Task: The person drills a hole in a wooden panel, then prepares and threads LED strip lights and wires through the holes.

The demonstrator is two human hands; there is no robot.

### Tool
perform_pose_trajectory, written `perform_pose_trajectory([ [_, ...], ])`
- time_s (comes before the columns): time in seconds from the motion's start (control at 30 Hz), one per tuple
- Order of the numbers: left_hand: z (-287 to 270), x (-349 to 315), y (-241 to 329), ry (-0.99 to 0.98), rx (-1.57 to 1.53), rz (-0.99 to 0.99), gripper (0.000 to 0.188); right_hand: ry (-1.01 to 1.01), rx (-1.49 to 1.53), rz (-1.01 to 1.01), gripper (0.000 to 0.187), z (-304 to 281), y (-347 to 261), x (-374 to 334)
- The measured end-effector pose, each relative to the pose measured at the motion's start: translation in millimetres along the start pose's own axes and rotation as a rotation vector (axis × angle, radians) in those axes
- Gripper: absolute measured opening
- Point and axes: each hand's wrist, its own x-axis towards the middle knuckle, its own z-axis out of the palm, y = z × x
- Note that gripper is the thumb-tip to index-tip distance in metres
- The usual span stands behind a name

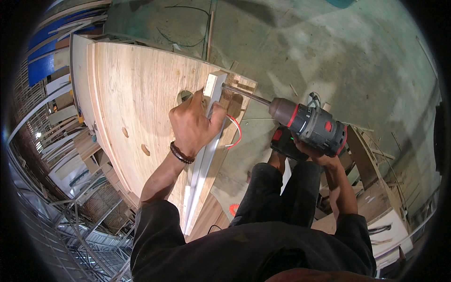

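Note:
My right hand [312, 151] is wrapped round the grip of a black and red cordless drill [310, 123]. Its long bit [246, 95] points left, and the tip meets the side of a wooden strip [215, 81] near the strip's far end. A pale channel runs along that strip. Across the strip lies my left hand [193, 121], fingers on one side and thumb on the other, gripping it. A red and white wire [238, 131] loops out beside the thumb. Underneath is a large wooden panel [155, 84] with a round hole and oval slots.
Boards and offcuts [58, 61] are stacked at the left. Wooden pieces [371, 197] stand near my right arm. Scraps and a cable lie on the green-grey floor [300, 51] beyond the panel. A small orange round thing [233, 209] is beside my leg.

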Motion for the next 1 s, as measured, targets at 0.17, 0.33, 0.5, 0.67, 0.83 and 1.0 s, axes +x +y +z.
perform_pose_trajectory([
  [0.17,3.2,0.8,1.5,0.041,-0.046,0.01,0.028,0.019,-0.128,-0.379,0.047,4.7,-21.1,14.3],
  [0.33,3.4,-0.3,1.1,0.025,-0.045,-0.013,0.028,-0.003,0.33,-0.274,0.051,28.8,-17.8,17.8],
  [0.5,2.8,-1.2,-0.6,0.023,-0.006,-0.002,0.024,-0.014,-0.088,-0.25,0.047,27.5,-31.6,15.8],
  [0.67,3.2,-2.0,-1.4,0.02,0.001,0.001,0.023,0.041,-0.293,-0.368,0.05,16.5,-42.0,20.8],
  [0.83,4.0,-2.5,-1.6,0.03,-0.01,-0.01,0.023,-0.004,-0.309,-0.371,0.051,-2.0,-65.0,33.9],
  [1.0,4.0,-2.0,-2.6,0.009,0.002,-0.001,0.023,-0.004,-0.263,-0.312,0.053,-24.2,-67.9,51.1],
])
